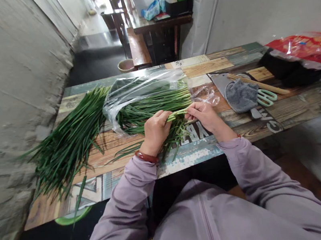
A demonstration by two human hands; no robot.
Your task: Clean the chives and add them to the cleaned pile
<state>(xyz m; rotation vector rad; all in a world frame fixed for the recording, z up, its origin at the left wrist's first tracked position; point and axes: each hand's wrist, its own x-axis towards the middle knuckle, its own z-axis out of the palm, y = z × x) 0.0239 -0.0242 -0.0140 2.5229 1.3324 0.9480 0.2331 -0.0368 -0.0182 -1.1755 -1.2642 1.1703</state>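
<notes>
A few garlic chives stretch between my two hands, their pale stem ends pointing right. My left hand is closed around them, while my right hand pinches the stem ends. Under and between the hands lies a heap of loose chive scraps. Just beyond, a bunch of chives rests partly inside a clear plastic bag. To the left, a large pile of chives spreads across the table, some leaves hanging past its front edge.
Right on the wood-patterned table are a grey cloth, scissors with pale green handles, chopsticks and a red plastic package on something black. Walls stand on both sides. Behind are a bench and a cluttered second table.
</notes>
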